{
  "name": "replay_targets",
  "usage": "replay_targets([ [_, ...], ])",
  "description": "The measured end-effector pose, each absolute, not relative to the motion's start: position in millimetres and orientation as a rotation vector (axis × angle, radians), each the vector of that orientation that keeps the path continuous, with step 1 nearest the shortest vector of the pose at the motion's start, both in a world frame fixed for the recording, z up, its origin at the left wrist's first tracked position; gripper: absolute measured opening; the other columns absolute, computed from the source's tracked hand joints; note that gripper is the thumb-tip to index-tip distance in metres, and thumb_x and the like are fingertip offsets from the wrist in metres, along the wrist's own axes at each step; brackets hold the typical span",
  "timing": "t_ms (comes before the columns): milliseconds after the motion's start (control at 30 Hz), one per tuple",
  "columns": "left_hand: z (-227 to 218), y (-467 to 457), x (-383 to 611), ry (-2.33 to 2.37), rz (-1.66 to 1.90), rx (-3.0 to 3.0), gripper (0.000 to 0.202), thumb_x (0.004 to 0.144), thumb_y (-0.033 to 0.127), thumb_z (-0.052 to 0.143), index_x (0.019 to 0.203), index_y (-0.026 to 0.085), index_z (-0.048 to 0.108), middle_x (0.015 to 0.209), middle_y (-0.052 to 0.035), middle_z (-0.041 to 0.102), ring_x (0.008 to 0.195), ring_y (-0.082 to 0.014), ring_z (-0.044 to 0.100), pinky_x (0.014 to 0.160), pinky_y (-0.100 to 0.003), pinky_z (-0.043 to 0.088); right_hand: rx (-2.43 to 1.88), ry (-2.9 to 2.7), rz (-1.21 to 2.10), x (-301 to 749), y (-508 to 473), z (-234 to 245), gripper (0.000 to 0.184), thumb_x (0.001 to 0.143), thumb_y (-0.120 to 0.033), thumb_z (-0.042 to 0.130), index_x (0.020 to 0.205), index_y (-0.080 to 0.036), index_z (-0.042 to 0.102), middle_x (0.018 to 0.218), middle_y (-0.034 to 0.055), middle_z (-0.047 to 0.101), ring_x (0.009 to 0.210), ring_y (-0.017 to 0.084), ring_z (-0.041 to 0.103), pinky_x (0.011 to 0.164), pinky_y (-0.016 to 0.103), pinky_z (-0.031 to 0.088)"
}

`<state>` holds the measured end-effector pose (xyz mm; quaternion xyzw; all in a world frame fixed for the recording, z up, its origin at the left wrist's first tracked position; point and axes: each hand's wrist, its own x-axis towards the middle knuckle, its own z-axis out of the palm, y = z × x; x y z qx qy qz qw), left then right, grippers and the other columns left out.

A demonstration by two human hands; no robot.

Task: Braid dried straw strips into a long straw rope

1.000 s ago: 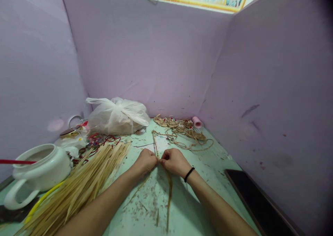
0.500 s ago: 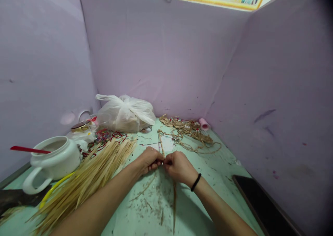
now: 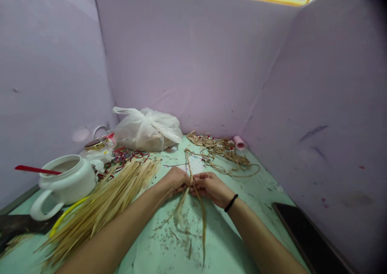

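A thin twisted straw cord (image 3: 189,165) runs from the far part of the table toward me and ends between my two hands. My left hand (image 3: 178,180) pinches it from the left, fingers closed. From the right, my right hand (image 3: 211,188) is closed on the cord's near end and its loose strands, thumb on top. Two loose strands hang toward me, one brown fibre strand (image 3: 203,221) and a paler one (image 3: 181,207). The fingertips nearly meet, so the exact grip is partly hidden. A black band (image 3: 231,203) circles my right wrist.
Left of my arm lies a bundle of dry straw (image 3: 111,201), beside a white pot (image 3: 68,179) with a red stick. Behind are a tied plastic bag (image 3: 148,131), woven pieces with beads (image 3: 222,145) and a pink spool (image 3: 240,142). A dark flat object (image 3: 308,233) lies right.
My right hand has turned and its fingers have opened out a little at the cord. A paler strand now shows below my hands. The view has shifted slightly.
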<state>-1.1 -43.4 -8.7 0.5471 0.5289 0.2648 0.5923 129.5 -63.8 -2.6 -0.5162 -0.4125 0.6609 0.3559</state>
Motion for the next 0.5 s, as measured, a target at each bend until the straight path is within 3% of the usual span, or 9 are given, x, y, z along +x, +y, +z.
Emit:
replay_targets([
  [100,-6.3,-45.5,-0.1,1.232,0.603,1.344,0.006,0.049,0.010,0.047,0.044,0.013,0.047,0.031,0.0061,0.033,0.028,-0.0038,0.024,0.031,-0.019,0.014,-1.399,-1.170,1.664,126.4,-63.7,-10.6,0.012,0.061,-0.008,0.048,0.051,-0.012,0.050,0.043,-0.0016,0.046,0.035,0.004,0.037,0.034,0.016,0.028],
  [200,-4.4,-46.3,0.1,1.267,0.550,1.404,0.007,0.049,0.008,0.045,0.044,0.012,0.050,0.031,0.0053,0.034,0.029,-0.0041,0.025,0.033,-0.019,0.017,-1.474,-1.233,1.567,127.6,-60.6,-17.5,0.013,0.059,-0.009,0.047,0.046,-0.012,0.048,0.039,-0.0032,0.041,0.032,0.002,0.024,0.031,0.017,0.013],
  [500,5.3,-37.9,-9.5,1.446,0.431,1.564,0.006,0.052,0.016,0.053,0.047,0.012,0.055,0.035,0.0020,0.042,0.031,-0.0061,0.029,0.035,-0.020,0.019,-1.505,-1.262,1.556,130.3,-59.8,-17.8,0.015,0.058,-0.015,0.050,0.045,-0.015,0.043,0.035,-0.0068,0.032,0.032,0.003,0.021,0.033,0.019,0.010],
])
